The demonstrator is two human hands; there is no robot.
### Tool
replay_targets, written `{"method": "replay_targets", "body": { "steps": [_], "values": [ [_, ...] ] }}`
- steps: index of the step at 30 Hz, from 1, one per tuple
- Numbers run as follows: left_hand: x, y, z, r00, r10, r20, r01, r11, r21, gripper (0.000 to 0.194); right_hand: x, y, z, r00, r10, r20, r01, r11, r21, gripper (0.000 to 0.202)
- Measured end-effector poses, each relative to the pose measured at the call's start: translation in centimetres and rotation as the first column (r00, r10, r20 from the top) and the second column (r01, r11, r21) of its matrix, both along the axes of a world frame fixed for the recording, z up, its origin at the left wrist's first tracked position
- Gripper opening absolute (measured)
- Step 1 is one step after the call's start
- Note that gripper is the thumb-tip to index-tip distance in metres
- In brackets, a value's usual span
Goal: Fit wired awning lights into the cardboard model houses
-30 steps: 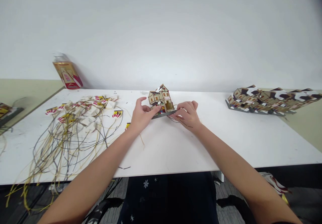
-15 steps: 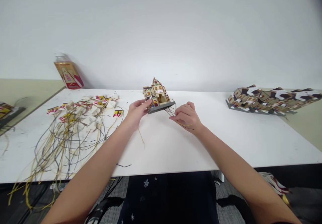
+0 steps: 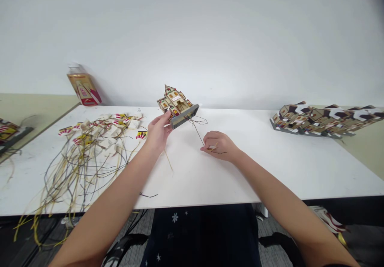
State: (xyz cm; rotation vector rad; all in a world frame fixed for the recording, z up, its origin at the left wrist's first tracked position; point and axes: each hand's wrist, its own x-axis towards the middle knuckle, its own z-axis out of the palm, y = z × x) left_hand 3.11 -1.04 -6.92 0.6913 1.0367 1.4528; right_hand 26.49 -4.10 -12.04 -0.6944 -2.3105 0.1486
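Near the middle of the frame, raised above the white table, we have a model house tilted so that the underside of its grey base shows. Our left hand is part closed around its left end, thumb across the front. Lower and to the right, our right hand is shut in a pinch on a dark wire, which runs straight up to the base. We judge the walls and sign done and the wiring only partway: other thin wires poke out loose under the base. At left, a heap of striped pieces lies unattached. At right stands a row of similar houses; whether those are finished, we cannot tell.
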Motion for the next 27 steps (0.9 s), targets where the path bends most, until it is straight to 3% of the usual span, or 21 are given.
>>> {"method": "replay_targets", "body": {
  "steps": [4,8,12,16,19,23,27],
  "values": [
    [-0.2,0.2,0.1,0.998,0.002,0.06,0.0,0.999,-0.047,0.047,0.0,-0.3,0.4,0.998,0.048,0.045,-0.04,0.986,-0.164,0.024],
    [-0.6,0.6,0.0,0.99,0.02,0.139,-0.007,0.996,-0.094,0.036,0.1,-0.7,0.9,0.998,0.062,0.009,-0.054,0.928,-0.368,0.024],
    [-0.8,0.8,-0.1,0.979,0.037,0.199,-0.017,0.995,-0.103,0.033,0.5,-0.6,0.9,0.999,0.042,-0.003,-0.038,0.885,-0.463,0.02],
    [-0.6,0.6,0.0,0.985,0.014,0.171,-0.003,0.998,-0.065,0.042,1.0,-0.2,1.0,0.998,-0.046,-0.033,0.032,0.938,-0.344,0.012],
    [-0.2,0.4,0.0,0.995,0.0,0.102,0.0,1.0,-0.008,0.05,1.1,-0.1,1.5,0.976,-0.113,-0.184,0.06,0.962,-0.268,0.028],
    [0.4,-0.1,-0.3,0.999,-0.025,-0.019,0.026,0.999,0.046,0.054,0.8,-0.3,2.2,0.889,-0.185,-0.418,0.128,0.979,-0.16,0.029],
    [1.0,-0.6,-0.8,0.972,-0.145,-0.184,0.145,0.989,-0.014,0.058,0.3,-0.4,2.4,0.819,-0.244,-0.52,0.267,0.963,-0.031,0.017]
  ]
}}
